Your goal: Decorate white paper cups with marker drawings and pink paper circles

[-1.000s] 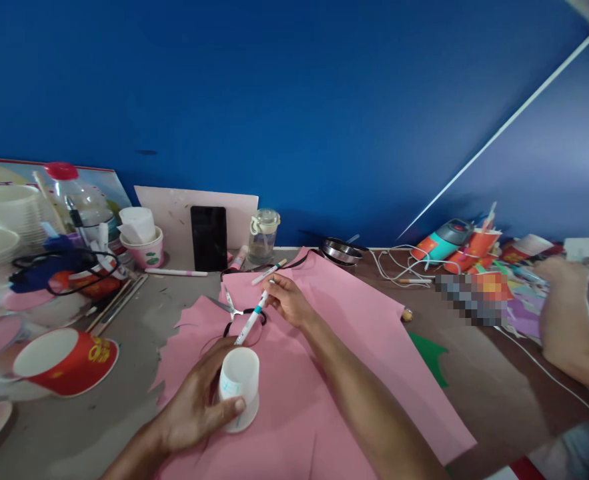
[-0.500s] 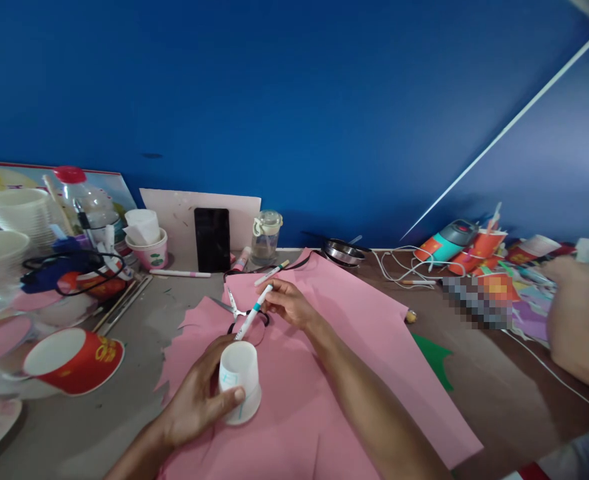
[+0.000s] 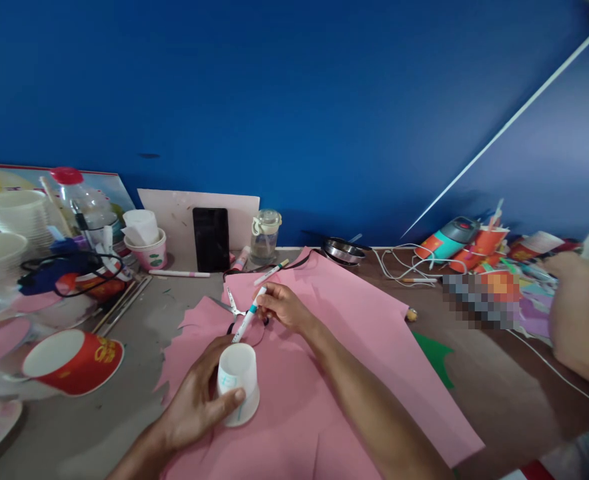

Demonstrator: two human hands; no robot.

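My left hand (image 3: 199,397) is wrapped round a white paper cup (image 3: 238,383) with teal lines drawn on its side; the thumb presses its front. My right hand (image 3: 281,307) pinches the capped end of a white marker (image 3: 248,318) with a teal band, slanted above the cup. The marker's lower end meets the fingertips of my left hand. Under both hands lies pink paper (image 3: 364,320) with jagged cuts at its left side. Scissors (image 3: 235,305) rest on it behind the marker, their handles partly hidden. Another white marker (image 3: 270,273) lies farther back.
A black phone (image 3: 211,240) leans upright near a glass jar (image 3: 265,237). At the left stand a red paper bowl (image 3: 74,361), stacked cups (image 3: 17,217) and a bottle (image 3: 87,200). Cables, a teal-orange bottle (image 3: 447,241) and another person's arm (image 3: 577,320) are at the right.
My right hand and the marker have shifted slightly left and down, towards my left hand. The cup has turned a little, so its teal marks show differently.
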